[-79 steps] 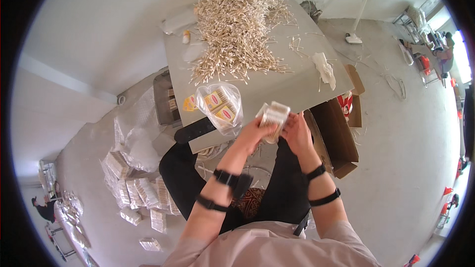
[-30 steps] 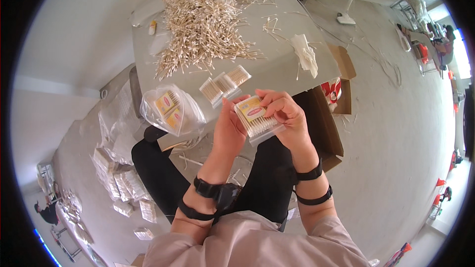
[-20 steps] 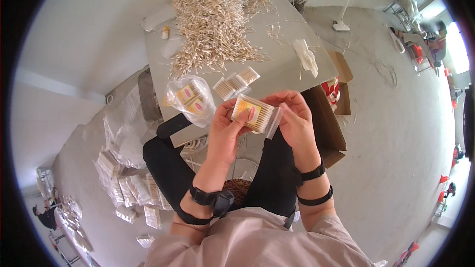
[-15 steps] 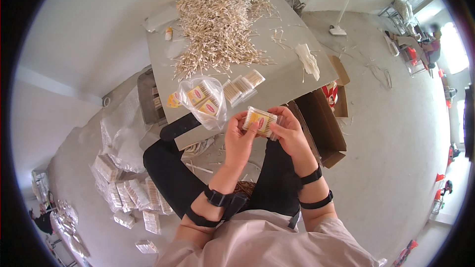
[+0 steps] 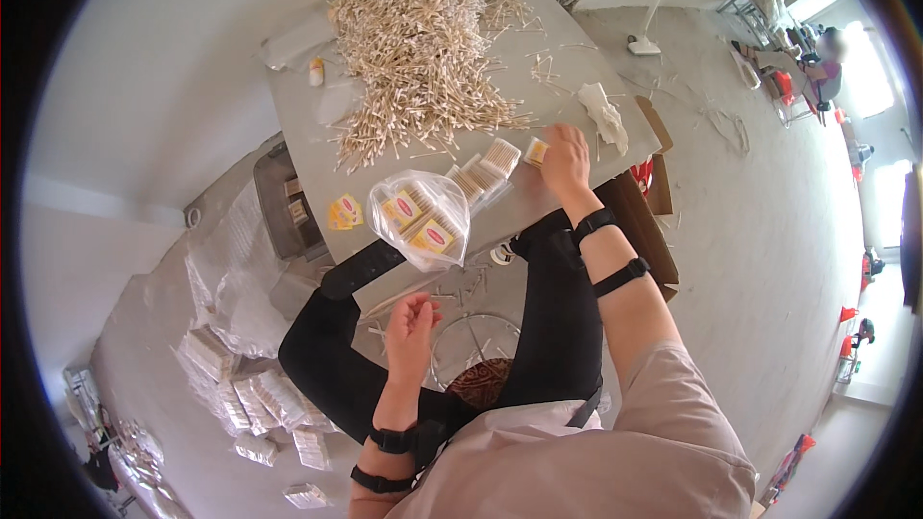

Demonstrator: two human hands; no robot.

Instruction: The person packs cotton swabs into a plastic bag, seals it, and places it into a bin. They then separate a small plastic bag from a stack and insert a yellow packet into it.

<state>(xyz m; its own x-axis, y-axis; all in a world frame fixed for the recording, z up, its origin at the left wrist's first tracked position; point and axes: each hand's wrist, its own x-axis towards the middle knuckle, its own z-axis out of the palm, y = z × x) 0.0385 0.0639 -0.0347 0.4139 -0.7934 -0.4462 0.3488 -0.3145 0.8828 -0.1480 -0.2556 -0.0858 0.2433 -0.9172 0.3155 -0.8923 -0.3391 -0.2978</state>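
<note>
On the tabletop, my right hand (image 5: pixel 567 161) grips a small pack of cotton swabs (image 5: pixel 536 152) with a yellow label, mostly hidden by the hand. Left of it lie clear packs of cotton swabs (image 5: pixel 498 158), side by side. My left hand (image 5: pixel 411 329) hangs over my lap, off the table's front edge, fingers loosely bent and apart, holding nothing visible. Between the hands, at the table edge, sits a clear plastic bag (image 5: pixel 452 221) with yellow-labelled swab packs (image 5: pixel 402 209) inside. Yellow cards (image 5: pixel 344 212) lie beside that bag.
A big heap of loose cotton swabs (image 5: pixel 418 48) covers the table's back. A crumpled white cloth or glove (image 5: pixel 603 117) lies at right, above an open cardboard box (image 5: pixel 642 231). A small bottle (image 5: pixel 316 71) stands at left. Bagged swab packs (image 5: pixel 255 404) sit on the floor.
Both hands held the labelled swab pack together above my lap. The right hand has carried it forward onto the table; the left has let go and drawn back toward me.
</note>
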